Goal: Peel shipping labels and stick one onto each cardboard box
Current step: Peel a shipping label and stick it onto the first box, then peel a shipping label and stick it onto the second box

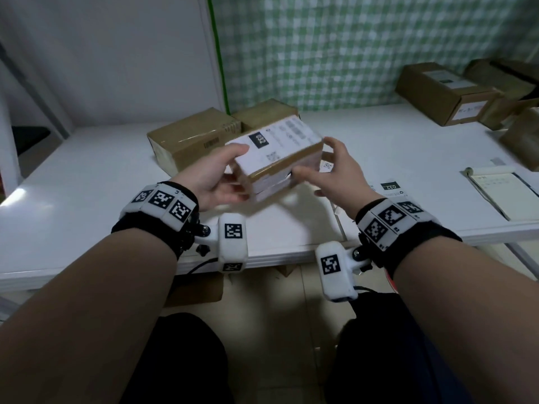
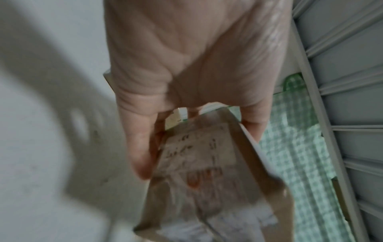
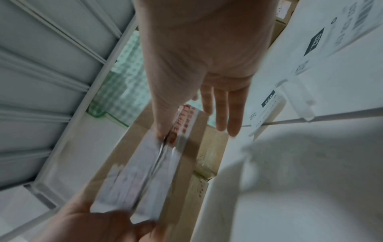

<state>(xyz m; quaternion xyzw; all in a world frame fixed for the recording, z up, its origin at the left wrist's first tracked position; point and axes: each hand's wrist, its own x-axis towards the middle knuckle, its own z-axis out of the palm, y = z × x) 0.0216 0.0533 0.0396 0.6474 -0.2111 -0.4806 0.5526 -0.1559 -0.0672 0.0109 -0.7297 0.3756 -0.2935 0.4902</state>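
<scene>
A small cardboard box point(image 1: 291, 163) is held up above the white table point(image 1: 87, 199), tilted, with a white shipping label point(image 1: 280, 141) stuck across its top. My left hand point(image 1: 215, 176) grips its left end, thumb on top and fingers underneath. My right hand point(image 1: 335, 167) is at the right end with its fingers straight, the thumb touching the near side. The left wrist view shows my left hand point(image 2: 186, 65) round the blurred box point(image 2: 196, 163). In the right wrist view my right hand point(image 3: 207, 57) spreads its fingers past the box point(image 3: 149, 163).
Two unlabelled boxes point(image 1: 192, 138) point(image 1: 262, 112) sit behind the held one. A labelled box point(image 1: 443, 91) and more boxes point(image 1: 513, 83) stand at the back right. A label sheet point(image 1: 389, 186) lies right of my hands, and a notebook point(image 1: 507, 193) further right.
</scene>
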